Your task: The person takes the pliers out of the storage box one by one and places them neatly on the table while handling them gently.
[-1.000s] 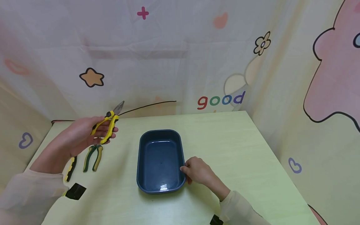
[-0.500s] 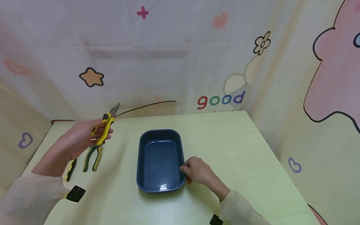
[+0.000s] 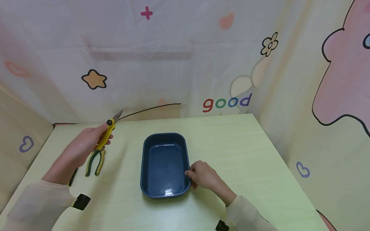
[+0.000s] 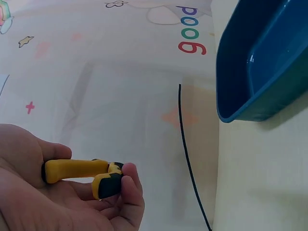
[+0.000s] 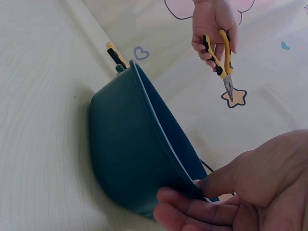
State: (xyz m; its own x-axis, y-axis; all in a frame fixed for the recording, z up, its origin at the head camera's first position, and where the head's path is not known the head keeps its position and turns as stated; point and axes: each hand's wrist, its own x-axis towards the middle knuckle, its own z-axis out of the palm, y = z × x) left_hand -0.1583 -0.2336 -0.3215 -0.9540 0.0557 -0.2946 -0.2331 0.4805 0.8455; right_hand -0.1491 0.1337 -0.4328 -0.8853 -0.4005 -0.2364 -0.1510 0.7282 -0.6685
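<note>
My left hand (image 3: 83,144) grips a pair of long-nose pliers (image 3: 106,136) with yellow and black handles, raised above the table's left side. Their grey tip points up and away in the head view. From the right wrist view, the pliers' handles (image 5: 227,57) stand spread apart. My right hand (image 3: 204,175) pinches the right rim of a deep blue rectangular tray (image 3: 166,166), thumb inside and fingers outside. Nothing lies in the tray. Green-and-yellow-handled pliers (image 3: 100,163) lie on the table left of the tray, their head hidden behind the left hand and the held pliers.
Another tool's black handle (image 3: 73,177) shows beside my left wrist, mostly covered by it. The pale table (image 3: 237,154) extends right of the tray. A printed curtain (image 3: 179,70) hangs behind the table and along its sides.
My left hand has lowered slightly and turned, so the held pliers now appear nearly edge-on in the head view. Their tip shifted down and left. The right hand and tray stayed put.
</note>
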